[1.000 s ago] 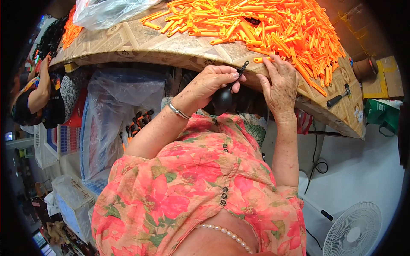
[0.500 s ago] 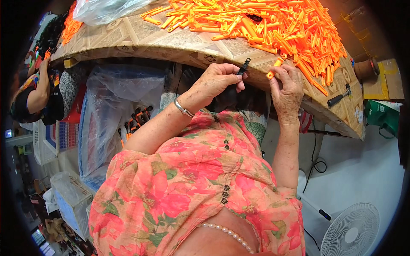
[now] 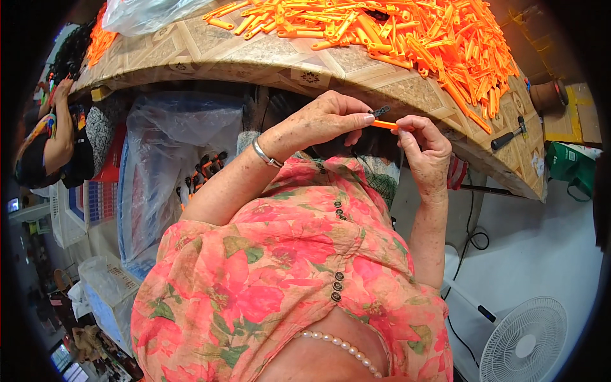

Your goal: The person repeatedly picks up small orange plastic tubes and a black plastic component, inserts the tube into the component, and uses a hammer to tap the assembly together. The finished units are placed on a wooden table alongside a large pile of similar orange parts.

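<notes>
Between thumb and fingers, my left hand (image 3: 323,122) pinches a small black plastic piece (image 3: 380,111), whose knobbed end sticks out past the fingertips. The fingertips of my right hand (image 3: 425,149) are closed on one end of a slim orange plastic handle (image 3: 386,125). Its other end reaches my left thumb, beside the black piece; whether the two are joined I cannot tell. Both hands are held in front of the table edge, above my lap. Beyond them, a large heap of similar orange handles (image 3: 439,57) covers the far right of the table (image 3: 242,57).
A small black-handled tool (image 3: 508,135) lies near the table's right corner. Clear plastic (image 3: 153,16) rests at the far left. Below it, a plastic-lined bin (image 3: 146,172) holds several black-and-orange pieces (image 3: 205,167). A white fan (image 3: 525,344) stands lower right; another person's arm (image 3: 58,134) shows at left.
My right hand has turned the orange handle sideways and brought its end to my left hand. The black piece has tilted from upright toward the right.
</notes>
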Demonstrator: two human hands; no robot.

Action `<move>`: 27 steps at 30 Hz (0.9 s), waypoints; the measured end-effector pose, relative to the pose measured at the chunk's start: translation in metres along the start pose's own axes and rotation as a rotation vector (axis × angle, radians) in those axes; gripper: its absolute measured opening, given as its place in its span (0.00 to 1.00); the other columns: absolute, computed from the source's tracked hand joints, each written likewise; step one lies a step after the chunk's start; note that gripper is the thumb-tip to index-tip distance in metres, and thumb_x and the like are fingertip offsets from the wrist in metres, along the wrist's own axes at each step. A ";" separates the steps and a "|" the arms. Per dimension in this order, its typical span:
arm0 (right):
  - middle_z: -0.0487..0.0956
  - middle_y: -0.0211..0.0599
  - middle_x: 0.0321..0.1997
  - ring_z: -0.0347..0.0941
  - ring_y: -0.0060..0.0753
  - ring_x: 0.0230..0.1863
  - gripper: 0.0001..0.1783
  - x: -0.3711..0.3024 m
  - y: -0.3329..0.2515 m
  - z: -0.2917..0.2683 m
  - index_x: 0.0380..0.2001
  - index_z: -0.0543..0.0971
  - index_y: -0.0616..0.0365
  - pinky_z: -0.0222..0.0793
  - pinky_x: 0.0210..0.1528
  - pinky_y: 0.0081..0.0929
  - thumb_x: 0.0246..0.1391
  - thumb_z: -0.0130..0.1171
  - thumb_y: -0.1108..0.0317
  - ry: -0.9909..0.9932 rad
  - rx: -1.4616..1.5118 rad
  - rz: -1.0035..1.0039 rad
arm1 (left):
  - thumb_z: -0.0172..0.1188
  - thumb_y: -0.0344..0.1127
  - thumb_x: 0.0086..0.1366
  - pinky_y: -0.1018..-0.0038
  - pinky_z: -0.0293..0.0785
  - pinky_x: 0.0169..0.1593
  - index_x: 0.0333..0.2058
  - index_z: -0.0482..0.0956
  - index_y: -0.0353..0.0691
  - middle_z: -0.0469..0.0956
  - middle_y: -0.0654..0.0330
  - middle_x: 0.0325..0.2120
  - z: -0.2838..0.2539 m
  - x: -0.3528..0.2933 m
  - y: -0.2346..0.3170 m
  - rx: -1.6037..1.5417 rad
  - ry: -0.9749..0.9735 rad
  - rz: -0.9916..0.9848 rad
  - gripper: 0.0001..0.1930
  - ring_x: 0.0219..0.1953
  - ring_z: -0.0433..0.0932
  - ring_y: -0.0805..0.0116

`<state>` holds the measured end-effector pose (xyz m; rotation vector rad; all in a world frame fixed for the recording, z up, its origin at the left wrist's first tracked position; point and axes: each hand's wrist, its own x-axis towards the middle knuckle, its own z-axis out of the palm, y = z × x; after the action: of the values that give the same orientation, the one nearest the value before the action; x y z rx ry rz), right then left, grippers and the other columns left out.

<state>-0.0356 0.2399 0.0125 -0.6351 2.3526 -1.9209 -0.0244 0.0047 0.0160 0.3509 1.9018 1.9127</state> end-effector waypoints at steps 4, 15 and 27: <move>0.81 0.27 0.32 0.75 0.14 0.32 0.09 -0.004 -0.008 0.008 0.42 0.80 0.60 0.71 0.34 0.15 0.58 0.58 0.78 -0.019 -0.078 0.040 | 0.56 0.40 0.71 0.81 0.65 0.28 0.42 0.81 0.35 0.74 0.70 0.19 0.002 -0.001 -0.003 0.136 0.046 0.019 0.13 0.23 0.68 0.84; 0.76 0.23 0.23 0.65 0.09 0.22 0.13 -0.011 -0.001 0.004 0.43 0.82 0.62 0.60 0.24 0.11 0.65 0.56 0.64 -0.289 0.246 0.485 | 0.62 0.39 0.67 0.74 0.70 0.29 0.43 0.79 0.33 0.73 0.61 0.19 0.002 -0.006 -0.003 0.736 0.122 0.348 0.14 0.23 0.70 0.75; 0.79 0.23 0.29 0.69 0.09 0.29 0.10 -0.018 -0.007 -0.012 0.43 0.84 0.60 0.63 0.30 0.10 0.60 0.60 0.72 -0.014 -0.033 0.195 | 0.62 0.33 0.66 0.73 0.72 0.29 0.45 0.79 0.33 0.76 0.60 0.19 0.007 -0.012 0.012 0.574 -0.004 0.148 0.12 0.22 0.73 0.76</move>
<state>-0.0202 0.2563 0.0178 -0.4010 2.3435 -1.7940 -0.0125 0.0054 0.0294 0.6773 2.4573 1.4042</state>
